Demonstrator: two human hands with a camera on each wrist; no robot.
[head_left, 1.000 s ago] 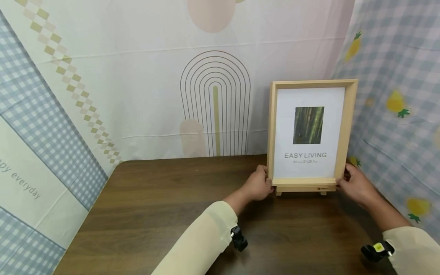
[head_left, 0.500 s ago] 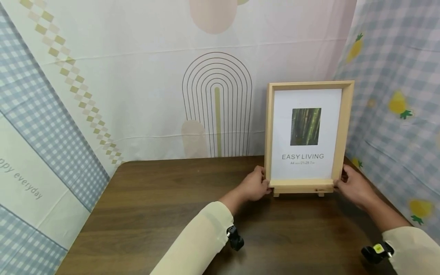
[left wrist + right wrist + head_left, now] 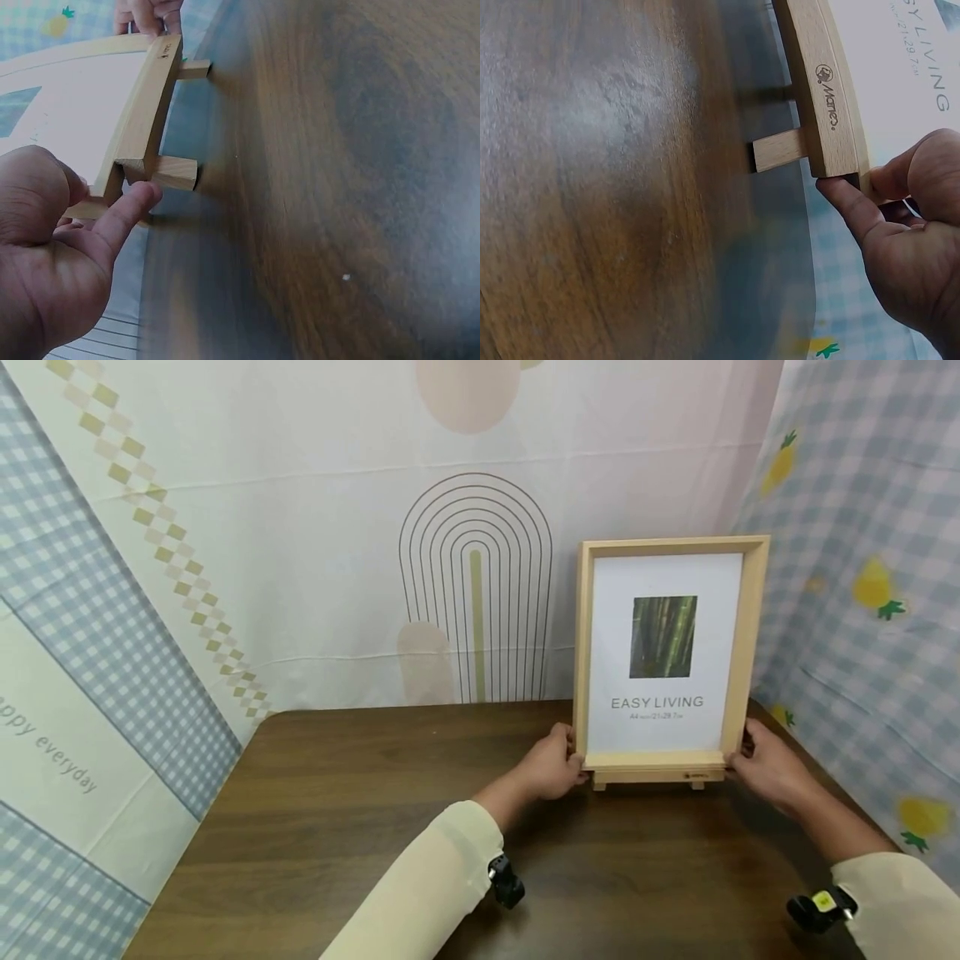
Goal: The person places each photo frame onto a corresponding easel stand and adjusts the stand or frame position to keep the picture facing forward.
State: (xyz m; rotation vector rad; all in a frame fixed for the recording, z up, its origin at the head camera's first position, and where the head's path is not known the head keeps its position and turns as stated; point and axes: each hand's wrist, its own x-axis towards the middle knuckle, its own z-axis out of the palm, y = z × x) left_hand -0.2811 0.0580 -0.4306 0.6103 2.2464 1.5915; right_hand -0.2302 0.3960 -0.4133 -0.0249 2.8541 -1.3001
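A light wooden picture frame point(image 3: 746, 652) with a white sheet and a small bamboo picture leans upright on a small wooden easel point(image 3: 660, 776) at the right of the head view. My left hand point(image 3: 551, 766) grips the lower left corner, thumb on the frame's front. In the left wrist view one finger of that hand touches the end of the easel's ledge point(image 3: 154, 112). At the lower right corner, my right hand point(image 3: 772, 768) grips likewise, a fingertip against the ledge's end in the right wrist view. Short easel feet point(image 3: 780, 150) stick out below; the easel's back is hidden.
The brown wooden table point(image 3: 360, 827) spreads to the left and front of the easel. Behind it hangs a pale patterned cloth point(image 3: 322, 568). A blue checked cloth point(image 3: 847, 677) with yellow fruit prints hangs close to the right hand.
Both hands and the frame with its easel have shifted slightly to the left. The grip at the two lower corners looks the same, and the view has turned a little.
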